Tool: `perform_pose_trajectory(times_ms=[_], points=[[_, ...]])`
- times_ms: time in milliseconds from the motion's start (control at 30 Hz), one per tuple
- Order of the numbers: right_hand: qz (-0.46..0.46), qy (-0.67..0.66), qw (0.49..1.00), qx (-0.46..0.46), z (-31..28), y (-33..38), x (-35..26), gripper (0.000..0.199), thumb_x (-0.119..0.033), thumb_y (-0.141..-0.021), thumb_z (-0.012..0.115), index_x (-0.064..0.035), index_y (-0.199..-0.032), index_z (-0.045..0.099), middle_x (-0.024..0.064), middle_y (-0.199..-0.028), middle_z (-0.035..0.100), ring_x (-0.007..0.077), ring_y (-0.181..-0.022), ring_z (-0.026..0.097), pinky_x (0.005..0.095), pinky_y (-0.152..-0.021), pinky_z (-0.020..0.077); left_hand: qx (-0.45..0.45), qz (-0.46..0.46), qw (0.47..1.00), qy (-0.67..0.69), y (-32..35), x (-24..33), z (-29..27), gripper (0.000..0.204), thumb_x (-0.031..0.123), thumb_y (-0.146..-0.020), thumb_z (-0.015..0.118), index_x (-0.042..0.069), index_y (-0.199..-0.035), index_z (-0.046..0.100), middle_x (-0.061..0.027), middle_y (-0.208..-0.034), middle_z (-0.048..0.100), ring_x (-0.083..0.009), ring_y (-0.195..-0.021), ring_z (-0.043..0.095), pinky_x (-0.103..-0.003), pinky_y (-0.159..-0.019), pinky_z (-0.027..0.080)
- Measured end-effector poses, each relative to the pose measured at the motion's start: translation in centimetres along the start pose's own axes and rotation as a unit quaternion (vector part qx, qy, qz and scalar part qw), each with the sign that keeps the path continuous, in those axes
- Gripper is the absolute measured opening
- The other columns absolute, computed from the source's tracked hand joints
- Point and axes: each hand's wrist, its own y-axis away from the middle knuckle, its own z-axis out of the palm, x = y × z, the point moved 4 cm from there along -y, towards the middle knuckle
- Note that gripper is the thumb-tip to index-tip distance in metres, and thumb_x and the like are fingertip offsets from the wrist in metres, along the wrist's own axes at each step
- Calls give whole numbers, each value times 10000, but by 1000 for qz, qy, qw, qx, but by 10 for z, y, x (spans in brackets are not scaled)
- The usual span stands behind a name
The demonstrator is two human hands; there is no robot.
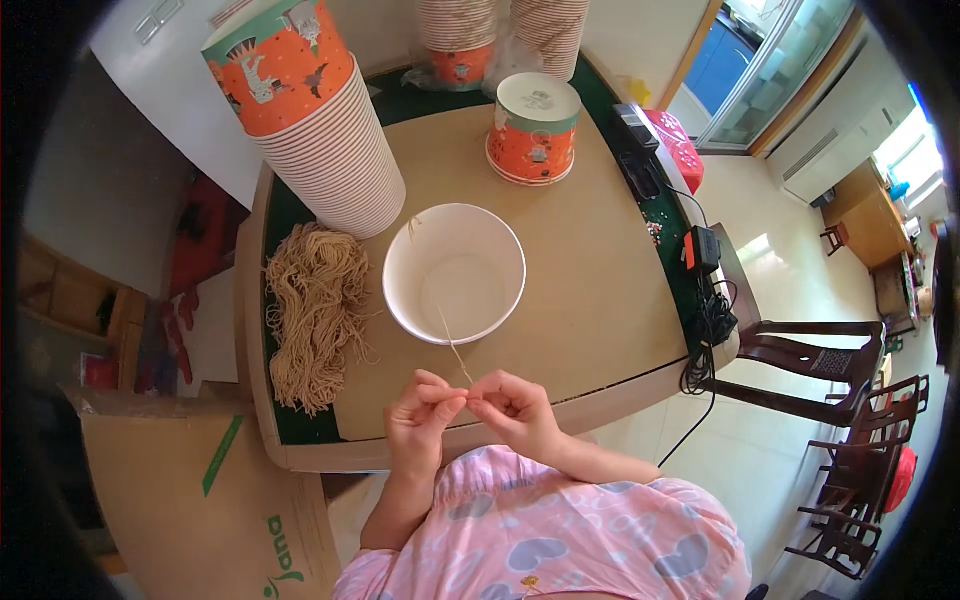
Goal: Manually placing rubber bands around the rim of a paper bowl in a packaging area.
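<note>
Between my fingertips is a thin tan string (456, 352), one end running up over the near rim of a white paper bucket (400, 295). My left hand (418, 412) is closed in a pinch on it. Fingertips touching the left ones, my right hand (518, 412) also pinches the string; the exact spot is hidden by the fingers. The bucket stands open side up in front of my hands, with another bit of string at its far left rim. To the left lies a loose bundle of tan strings (318, 315).
A tall, leaning stack of orange paper buckets (325, 140) stands at the back left. An upside-down orange bucket (535, 145) sits at the back right, with more stacks behind. Black adapters and cables (712, 315) line the table's right edge. A cardboard box (190, 490) stands lower left.
</note>
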Motion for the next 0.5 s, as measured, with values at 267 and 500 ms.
perform_pose_trajectory(times_ms=[267,500], points=[[-6,-91,996,26,6,-6,-8,54,-17,-908,590,-9,-961,582,-38,-753,552,-9,-635,436,154,-548,334,-13,38,999,17,-4,-7,-3,126,-69,-768,708,18,-781,618,-7,-823,506,-60,-716,484,-184,-647,408],[4,-73,995,62,-4,-7,0,65,-49,-892,634,-14,-932,597,-60,-716,539,-16,-609,423,137,-526,315,-27,47,998,-36,-12,-5,4,93,-53,-798,690,8,-843,637,-1,-836,511,-57,-741,497,-182,-643,411]])
